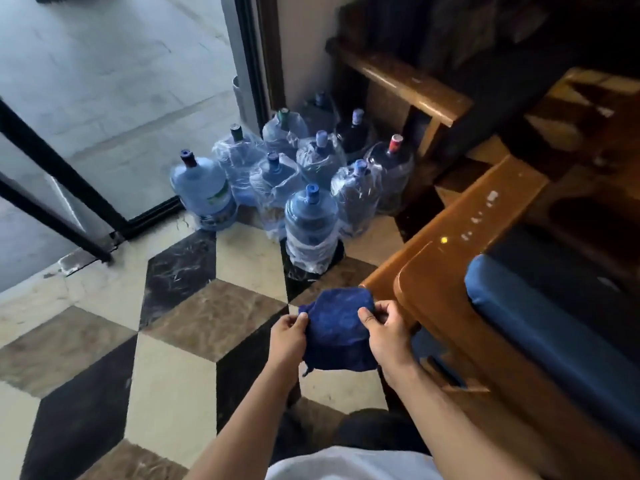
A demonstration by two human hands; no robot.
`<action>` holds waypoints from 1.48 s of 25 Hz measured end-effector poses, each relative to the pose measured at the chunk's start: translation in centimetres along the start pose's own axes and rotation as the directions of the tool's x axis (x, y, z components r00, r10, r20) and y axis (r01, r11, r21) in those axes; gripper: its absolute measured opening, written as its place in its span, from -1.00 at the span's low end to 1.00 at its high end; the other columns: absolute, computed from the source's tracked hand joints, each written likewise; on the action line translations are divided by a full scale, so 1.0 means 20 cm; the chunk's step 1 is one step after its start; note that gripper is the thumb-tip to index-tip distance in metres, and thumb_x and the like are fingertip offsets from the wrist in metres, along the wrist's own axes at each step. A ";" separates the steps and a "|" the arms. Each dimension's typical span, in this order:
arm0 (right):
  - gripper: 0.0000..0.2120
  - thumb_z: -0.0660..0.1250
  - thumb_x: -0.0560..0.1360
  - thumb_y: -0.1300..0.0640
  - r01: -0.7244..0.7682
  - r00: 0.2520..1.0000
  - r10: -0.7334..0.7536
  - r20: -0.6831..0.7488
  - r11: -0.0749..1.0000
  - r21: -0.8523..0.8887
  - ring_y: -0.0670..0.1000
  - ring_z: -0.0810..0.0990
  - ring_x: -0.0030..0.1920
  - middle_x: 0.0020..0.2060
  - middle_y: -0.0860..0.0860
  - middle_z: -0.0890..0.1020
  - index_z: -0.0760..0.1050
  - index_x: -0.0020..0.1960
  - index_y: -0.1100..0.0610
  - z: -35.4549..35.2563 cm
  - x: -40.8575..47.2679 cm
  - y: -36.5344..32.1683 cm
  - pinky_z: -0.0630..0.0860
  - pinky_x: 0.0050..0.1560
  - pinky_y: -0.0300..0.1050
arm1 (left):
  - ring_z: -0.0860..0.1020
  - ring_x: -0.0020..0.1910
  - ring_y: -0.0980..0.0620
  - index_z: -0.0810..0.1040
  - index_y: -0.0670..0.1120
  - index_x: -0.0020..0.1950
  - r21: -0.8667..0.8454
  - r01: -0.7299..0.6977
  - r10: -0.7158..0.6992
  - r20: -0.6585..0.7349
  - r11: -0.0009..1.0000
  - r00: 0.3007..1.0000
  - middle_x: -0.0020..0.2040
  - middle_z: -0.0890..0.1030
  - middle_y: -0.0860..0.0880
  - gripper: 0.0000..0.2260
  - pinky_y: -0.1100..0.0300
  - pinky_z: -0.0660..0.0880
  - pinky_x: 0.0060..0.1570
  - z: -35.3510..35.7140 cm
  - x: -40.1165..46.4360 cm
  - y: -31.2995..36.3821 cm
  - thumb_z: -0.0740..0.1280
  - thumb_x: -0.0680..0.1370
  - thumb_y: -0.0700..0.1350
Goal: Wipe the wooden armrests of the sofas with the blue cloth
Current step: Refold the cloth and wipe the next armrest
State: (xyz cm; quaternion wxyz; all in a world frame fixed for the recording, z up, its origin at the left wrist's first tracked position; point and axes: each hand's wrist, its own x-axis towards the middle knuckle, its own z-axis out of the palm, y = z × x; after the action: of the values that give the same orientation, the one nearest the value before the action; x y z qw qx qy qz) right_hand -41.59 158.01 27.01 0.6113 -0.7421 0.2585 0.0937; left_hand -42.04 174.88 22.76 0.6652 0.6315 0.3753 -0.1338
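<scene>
1. Left hand (pixel 288 336) pinches the blue cloth's (pixel 337 329) nine o'clock edge.
2. The cloth hangs above the tiled floor (pixel 173 341), between both hands.
3. Right hand (pixel 384 332) grips its three o'clock edge, just beside the wooden armrest (pixel 460 230).
4. Water bottles (pixel 311 216) stand at twelve o'clock.

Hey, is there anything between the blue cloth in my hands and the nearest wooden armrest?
Nothing visible. Both hands, left hand and right hand, hold the blue cloth just left of the near wooden armrest, with open air between. The water bottles stand on the floor farther away, off that path.
</scene>
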 end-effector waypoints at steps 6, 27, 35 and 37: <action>-0.79 0.39 0.59 0.19 -0.186 0.915 0.222 -0.338 0.973 0.137 0.11 0.55 0.02 0.08 0.17 0.62 0.44 0.16 0.21 0.06 0.32 -0.18 0.41 0.01 -0.10 | 0.55 -0.20 -0.08 0.59 -0.15 -0.14 0.218 -0.013 -0.053 0.293 0.976 0.955 -0.22 0.62 -0.16 -0.80 0.00 0.46 -0.16 0.29 0.45 0.42 0.40 0.60 -0.05; -0.37 0.35 0.51 0.11 -0.677 0.448 0.251 -0.858 0.722 -0.143 0.35 0.22 0.56 0.56 0.27 0.26 0.33 0.55 0.17 0.54 1.24 0.20 0.23 0.54 0.31 | 0.72 -0.21 0.00 0.57 -0.17 0.01 0.754 -0.372 -0.460 0.636 0.541 0.620 -0.17 0.70 -0.10 -0.76 0.06 0.68 -0.23 1.36 1.44 0.30 0.57 0.43 -0.26; -0.39 0.21 0.67 -0.10 -0.722 0.579 0.062 -0.813 0.502 -0.476 0.34 0.09 0.62 0.64 0.21 0.12 0.14 0.65 0.03 0.47 1.57 0.33 0.13 0.58 0.29 | 0.65 -0.12 -0.21 0.54 -0.09 -0.05 0.784 -0.318 -0.589 0.613 0.533 0.526 -0.14 0.65 -0.19 -0.81 -0.19 0.59 0.04 1.44 1.62 0.37 0.43 0.47 0.00; -0.44 0.19 0.70 -0.08 -0.649 0.681 -0.071 -0.728 0.401 -0.646 0.31 0.10 0.63 0.65 0.15 0.12 0.14 0.65 -0.05 0.35 1.70 0.35 0.16 0.58 0.25 | 0.66 0.07 -0.29 0.57 -0.03 0.06 0.789 -0.326 -0.582 0.607 0.520 0.541 0.06 0.69 -0.24 -0.57 -0.24 0.56 0.15 1.52 1.65 0.39 0.33 0.36 0.24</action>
State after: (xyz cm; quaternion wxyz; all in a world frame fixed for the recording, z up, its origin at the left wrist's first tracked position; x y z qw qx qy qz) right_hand -15.05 154.62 3.83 -0.0248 -0.8614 0.5039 0.0596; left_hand -4.30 157.35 4.07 0.3485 0.6881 -0.0476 -0.6346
